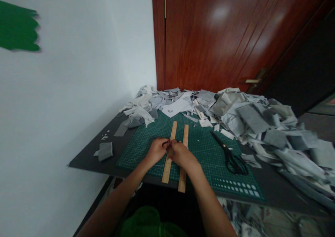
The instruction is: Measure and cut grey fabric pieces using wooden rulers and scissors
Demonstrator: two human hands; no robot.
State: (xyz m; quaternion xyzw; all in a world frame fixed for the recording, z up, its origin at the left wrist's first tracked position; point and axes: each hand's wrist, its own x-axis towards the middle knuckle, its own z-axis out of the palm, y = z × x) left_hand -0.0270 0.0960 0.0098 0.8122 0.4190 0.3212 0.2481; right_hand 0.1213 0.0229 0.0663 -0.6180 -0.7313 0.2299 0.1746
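Observation:
My left hand and my right hand meet over the middle of the green cutting mat, fingertips pinched close together. A small dark reddish thing shows at the fingertips, too small to name. Under the hands lies a wooden ruler, partly covered by them. A second wooden ruler lies to its right, roughly parallel, passing beneath my right hand. Both rulers reach over the mat's near edge. Black-handled scissors rest on the right part of the mat, apart from my hands.
Grey and white fabric scraps are heaped along the back and right of the dark table. A folded grey piece lies at the left. A white wall borders the left side; a wooden door stands behind.

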